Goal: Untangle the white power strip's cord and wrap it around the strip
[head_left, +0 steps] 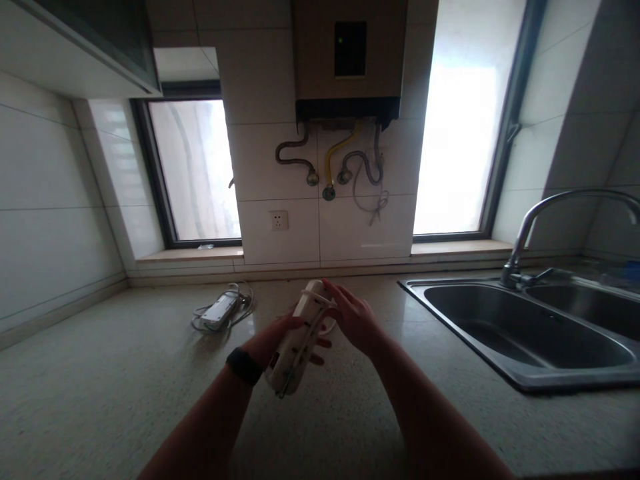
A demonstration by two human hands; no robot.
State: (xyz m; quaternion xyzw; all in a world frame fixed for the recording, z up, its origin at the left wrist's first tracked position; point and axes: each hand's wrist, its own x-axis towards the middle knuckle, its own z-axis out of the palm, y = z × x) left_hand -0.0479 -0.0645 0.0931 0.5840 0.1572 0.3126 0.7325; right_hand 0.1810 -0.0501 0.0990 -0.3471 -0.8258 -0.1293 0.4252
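Above the counter, a white power strip is tilted, its upper end pointing away from me. My left hand is closed around it, thumb on top and fingertips showing past its right side. A pale cord runs along the strip and loops near its upper end. My right hand is at that end, fingers bent against the cord and the strip; its fingertips are partly hidden. Left of my hands, a second white power strip lies on the counter with its grey cord coiled around it.
The speckled counter meets a tiled wall with a wall socket. To the right is a double steel sink with a curved faucet. A water heater with hoses hangs between two windows.
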